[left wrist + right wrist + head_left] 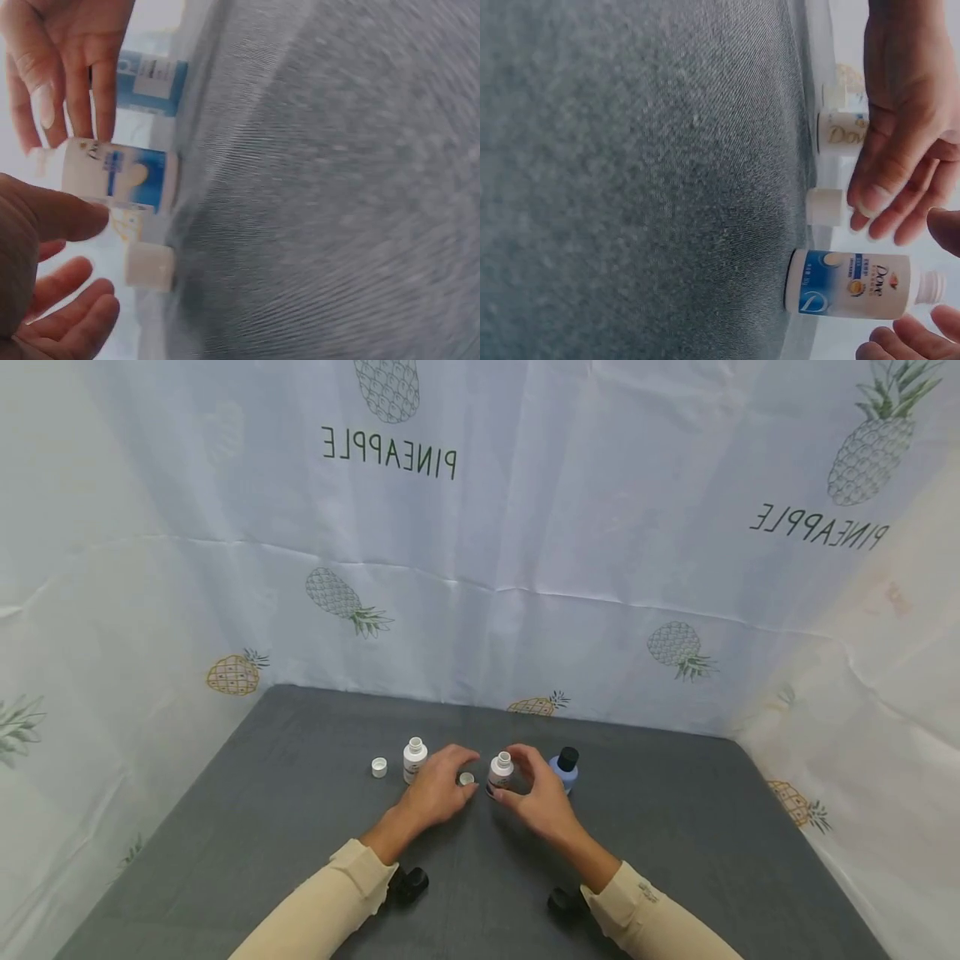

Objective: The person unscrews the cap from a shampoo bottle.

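Observation:
Between the hands a small white Dove bottle [855,285] with a blue label band stands upright, its threaded neck uncovered. My right hand [542,797] spreads thumb and fingers around this bottle, with gaps showing beside it in the right wrist view. To its left, a white cap [150,266] rests on the table. My left hand [438,785] curves loosely about that cap, thumb and fingers apart, holding nothing. Behind the left hand stands a second white bottle [415,756], uncapped and partly hidden by the hand.
Another white cap [379,767] lies left of the second bottle. A blue bottle [567,768] with a black cap stands just right of my right hand. The dark grey table [300,827] ends at a pineapple-print curtain [480,527]. Black devices [412,885] sit at the cuffs.

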A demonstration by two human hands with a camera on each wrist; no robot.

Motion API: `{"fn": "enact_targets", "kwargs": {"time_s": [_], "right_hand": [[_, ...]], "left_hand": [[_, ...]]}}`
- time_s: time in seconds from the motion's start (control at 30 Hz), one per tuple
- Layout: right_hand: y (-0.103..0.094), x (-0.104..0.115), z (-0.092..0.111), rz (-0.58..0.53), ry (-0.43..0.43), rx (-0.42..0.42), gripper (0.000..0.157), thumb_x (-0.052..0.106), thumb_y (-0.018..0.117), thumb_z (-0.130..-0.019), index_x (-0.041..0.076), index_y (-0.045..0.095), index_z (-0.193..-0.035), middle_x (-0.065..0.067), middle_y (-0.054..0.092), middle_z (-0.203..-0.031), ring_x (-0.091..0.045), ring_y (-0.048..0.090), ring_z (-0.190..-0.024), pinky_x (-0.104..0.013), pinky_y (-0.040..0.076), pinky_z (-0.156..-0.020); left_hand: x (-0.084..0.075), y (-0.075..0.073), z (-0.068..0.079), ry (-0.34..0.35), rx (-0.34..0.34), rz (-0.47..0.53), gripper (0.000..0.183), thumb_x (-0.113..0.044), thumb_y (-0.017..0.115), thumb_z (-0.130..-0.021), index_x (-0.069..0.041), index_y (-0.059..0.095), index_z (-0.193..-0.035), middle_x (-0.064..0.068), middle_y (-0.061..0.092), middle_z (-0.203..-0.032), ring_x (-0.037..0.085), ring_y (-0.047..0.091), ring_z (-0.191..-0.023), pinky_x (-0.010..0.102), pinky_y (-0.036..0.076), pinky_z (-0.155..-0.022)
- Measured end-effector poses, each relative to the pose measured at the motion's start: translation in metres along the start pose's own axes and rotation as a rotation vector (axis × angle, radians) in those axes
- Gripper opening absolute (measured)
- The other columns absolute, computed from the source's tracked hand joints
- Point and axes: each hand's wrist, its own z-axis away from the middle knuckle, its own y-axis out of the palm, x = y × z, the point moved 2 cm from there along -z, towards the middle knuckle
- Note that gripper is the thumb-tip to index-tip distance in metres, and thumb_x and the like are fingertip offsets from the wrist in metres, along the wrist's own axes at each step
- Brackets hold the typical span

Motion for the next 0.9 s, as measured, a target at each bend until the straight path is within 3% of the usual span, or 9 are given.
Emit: {"fn": "enact_targets", "kwargs": {"time_s": [0.43,0.9], "right_hand": [[-0.014,0.011,0.016,0.023,-0.043,-0.002,0.071,0.007,0.083,-0.088,0.006,0.049,-0.149,-0.016,0.054,-0.154,-0.038,0.047,-0.149,-0.055,0.04,-0.122],[-0.036,0.016,0.026,0.075,-0.09,-0.018,0.072,0.014,0.084,-0.089,0.007,0.049,-0.15,-0.014,0.054,-0.155,-0.037,0.048,-0.149,-0.057,0.04,-0.121]], "left_hand": [[-0.023,-0.015,-0.008,0.038,-0.028,0.055,0.046,-0.02,0.086,-0.086,-0.007,0.071,-0.128,0.01,0.071,-0.127,0.03,0.068,-0.121,0.048,0.055,-0.104],[-0.043,-0.015,-0.018,0.018,0.02,0.115,0.049,-0.026,0.081,-0.092,-0.009,0.067,-0.135,0.011,0.066,-0.137,0.032,0.063,-0.129,0.052,0.053,-0.107]]}}
